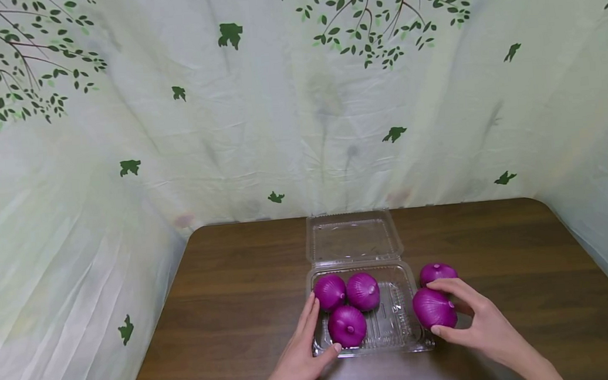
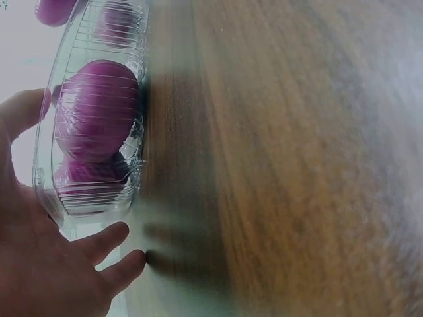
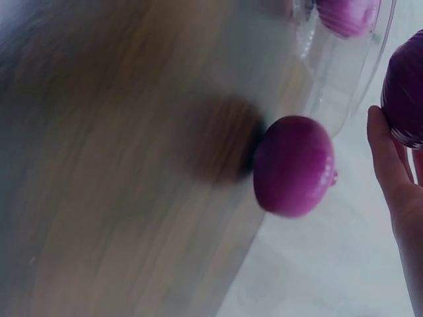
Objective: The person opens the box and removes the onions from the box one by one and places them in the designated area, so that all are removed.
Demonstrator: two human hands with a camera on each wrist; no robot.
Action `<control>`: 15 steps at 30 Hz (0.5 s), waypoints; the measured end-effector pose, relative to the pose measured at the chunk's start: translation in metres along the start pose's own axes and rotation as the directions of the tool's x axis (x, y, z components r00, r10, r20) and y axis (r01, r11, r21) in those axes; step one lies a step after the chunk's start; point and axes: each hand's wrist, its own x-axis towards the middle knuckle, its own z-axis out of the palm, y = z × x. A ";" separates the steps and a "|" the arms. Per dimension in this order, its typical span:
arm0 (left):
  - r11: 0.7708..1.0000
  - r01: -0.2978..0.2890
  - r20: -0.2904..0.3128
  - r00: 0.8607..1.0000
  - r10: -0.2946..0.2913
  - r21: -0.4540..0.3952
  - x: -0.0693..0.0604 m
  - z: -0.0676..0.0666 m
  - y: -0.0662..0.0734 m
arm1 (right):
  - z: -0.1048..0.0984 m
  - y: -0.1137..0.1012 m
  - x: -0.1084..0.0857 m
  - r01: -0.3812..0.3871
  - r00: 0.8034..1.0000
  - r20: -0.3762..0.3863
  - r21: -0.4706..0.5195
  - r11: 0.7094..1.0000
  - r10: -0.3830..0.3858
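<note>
A clear plastic container (image 1: 398,324) lies with its lid (image 1: 352,239) folded back. Inside are three purple onions, at back left (image 1: 330,292), back middle (image 1: 363,292) and front (image 1: 347,326). My left hand (image 1: 297,355) touches the container's left side and front left corner, fingers fairly straight, as the left wrist view also shows. My right hand (image 1: 485,324) holds an onion (image 1: 434,308) between thumb and fingers at the container's right edge; the right wrist view has this onion (image 3: 404,92) raised. Another onion (image 3: 294,166) rests on the table behind it.
The brown wooden table (image 1: 227,301) has rounded back corners. Behind it and at both sides hangs a pale cloth (image 1: 257,128) printed with green leaves and branches. The lid reaches close to the table's back edge.
</note>
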 end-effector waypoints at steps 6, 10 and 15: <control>1.000 -0.003 0.000 1.000 0.003 0.005 0.001 0.001 -0.001 | -0.012 0.004 -0.009 -0.037 0.999 -0.039 -0.019 0.999 0.036; 1.000 0.000 0.001 1.000 0.000 0.002 0.001 0.000 -0.001 | -0.019 0.011 -0.016 -0.044 0.996 -0.074 -0.063 0.997 0.039; 1.000 0.008 0.002 1.000 -0.008 -0.006 0.000 0.000 0.000 | -0.030 0.017 -0.022 -0.056 0.993 -0.105 -0.099 0.993 0.046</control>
